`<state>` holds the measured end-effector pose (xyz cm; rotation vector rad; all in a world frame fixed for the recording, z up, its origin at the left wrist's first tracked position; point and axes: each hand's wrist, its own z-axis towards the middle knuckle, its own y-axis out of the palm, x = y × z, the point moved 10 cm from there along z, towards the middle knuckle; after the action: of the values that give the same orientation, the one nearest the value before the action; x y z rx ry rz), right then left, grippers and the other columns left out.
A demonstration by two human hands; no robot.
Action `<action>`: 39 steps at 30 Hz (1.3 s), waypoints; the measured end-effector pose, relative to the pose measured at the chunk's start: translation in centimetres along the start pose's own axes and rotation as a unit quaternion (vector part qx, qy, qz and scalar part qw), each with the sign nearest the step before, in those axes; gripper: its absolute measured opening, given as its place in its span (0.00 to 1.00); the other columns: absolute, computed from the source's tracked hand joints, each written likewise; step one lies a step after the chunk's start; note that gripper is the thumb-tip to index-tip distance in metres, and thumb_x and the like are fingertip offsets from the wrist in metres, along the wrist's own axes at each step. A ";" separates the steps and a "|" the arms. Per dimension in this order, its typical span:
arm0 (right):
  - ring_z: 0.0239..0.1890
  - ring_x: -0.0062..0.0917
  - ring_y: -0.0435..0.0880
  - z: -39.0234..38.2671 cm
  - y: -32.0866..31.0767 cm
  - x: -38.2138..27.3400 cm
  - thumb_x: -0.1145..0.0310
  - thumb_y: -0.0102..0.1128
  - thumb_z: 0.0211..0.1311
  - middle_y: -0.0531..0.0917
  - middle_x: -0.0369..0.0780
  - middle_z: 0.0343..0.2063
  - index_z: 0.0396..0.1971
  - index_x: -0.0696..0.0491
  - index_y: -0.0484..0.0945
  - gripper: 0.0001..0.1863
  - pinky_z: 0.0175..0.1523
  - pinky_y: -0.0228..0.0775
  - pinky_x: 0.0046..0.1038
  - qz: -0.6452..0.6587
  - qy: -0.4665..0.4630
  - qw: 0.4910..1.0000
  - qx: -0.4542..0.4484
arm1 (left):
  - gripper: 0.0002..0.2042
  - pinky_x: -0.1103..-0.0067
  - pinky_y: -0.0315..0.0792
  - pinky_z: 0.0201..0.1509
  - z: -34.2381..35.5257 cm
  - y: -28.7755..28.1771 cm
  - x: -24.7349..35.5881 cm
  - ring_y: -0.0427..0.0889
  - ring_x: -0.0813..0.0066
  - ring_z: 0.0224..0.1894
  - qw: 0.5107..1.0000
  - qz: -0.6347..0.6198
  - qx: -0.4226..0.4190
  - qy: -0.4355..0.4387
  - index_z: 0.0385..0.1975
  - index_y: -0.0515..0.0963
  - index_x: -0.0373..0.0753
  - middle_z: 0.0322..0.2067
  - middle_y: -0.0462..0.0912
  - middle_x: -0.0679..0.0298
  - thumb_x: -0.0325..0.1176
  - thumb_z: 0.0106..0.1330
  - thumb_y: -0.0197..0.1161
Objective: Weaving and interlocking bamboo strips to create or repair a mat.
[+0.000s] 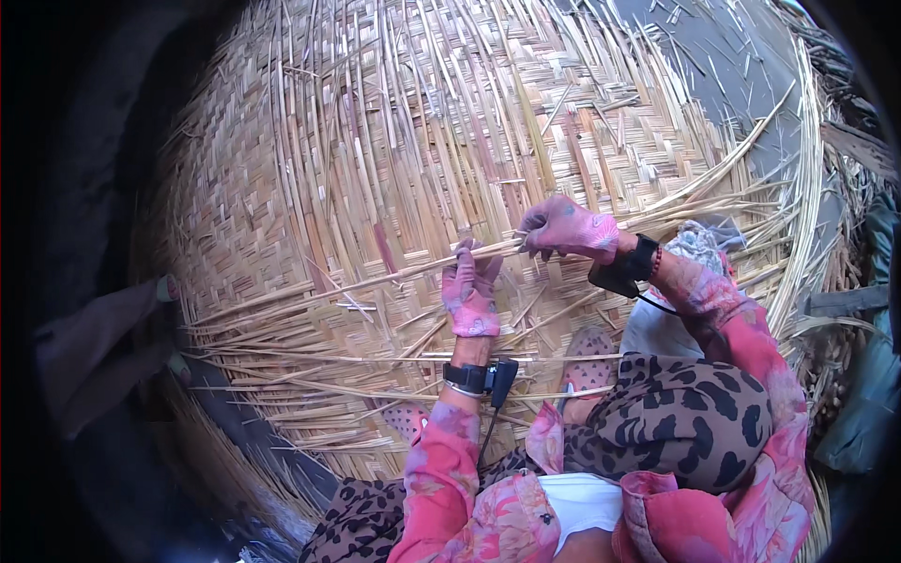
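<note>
A large mat [230,192] of woven pale reed strips spreads beneath both hands. In a pink and greyish glove, my left hand [472,293] has its fingers closed around a long reed strip [394,275], which stretches away to the left across the mat. My right hand [568,230], gloved alike, pinches the same strip a little farther right, its fingertips bent in close to the left hand's. The strip lies crosswise over many lengthwise strips [352,122]. Where it passes behind the fingers, part of it is hidden.
Loose strips [375,380] lie crosswise near my patterned shoes [589,361], which stand on the mat. Long strip ends [751,141] stick out at the right. Bundled reeds [835,291] are heaped beyond that edge. Another person's legs [113,328] are at the left.
</note>
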<state>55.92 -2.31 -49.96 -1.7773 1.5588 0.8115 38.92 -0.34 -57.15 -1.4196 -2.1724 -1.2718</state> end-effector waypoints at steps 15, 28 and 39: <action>0.17 0.15 0.74 2.0 -4.2 6.4 0.65 0.65 0.50 0.78 0.34 0.16 0.26 0.56 0.81 0.09 0.22 0.63 0.18 -0.028 0.070 0.997 0.009 | 0.08 0.74 0.81 0.40 1.7 -0.9 4.2 0.82 0.62 0.39 0.996 -0.052 0.005 0.076 0.40 0.73 0.35 0.37 0.80 0.53 0.29 0.63 0.56; 0.29 0.34 0.79 1.1 0.7 -3.8 0.68 0.59 0.45 0.78 0.40 0.23 0.25 0.49 0.82 0.06 0.32 0.71 0.32 -0.282 -0.276 0.905 0.158 | 0.10 0.75 0.79 0.36 0.3 1.5 2.4 0.81 0.68 0.33 1.000 -0.013 -0.018 0.007 0.41 0.71 0.37 0.33 0.79 0.58 0.31 0.62 0.58; 0.27 0.21 0.81 2.3 2.2 1.4 0.68 0.61 0.50 0.82 0.39 0.22 0.31 0.53 0.82 0.08 0.34 0.72 0.23 -0.049 0.008 0.999 -0.007 | 0.14 0.81 0.78 0.25 0.1 2.7 3.0 0.82 0.70 0.27 0.996 0.070 -0.056 -0.001 0.46 0.72 0.33 0.32 0.79 0.59 0.33 0.64 0.58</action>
<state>53.83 -1.60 -52.60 -1.8582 1.4678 0.7646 39.77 1.93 -53.93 -1.5865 -1.9922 -1.3597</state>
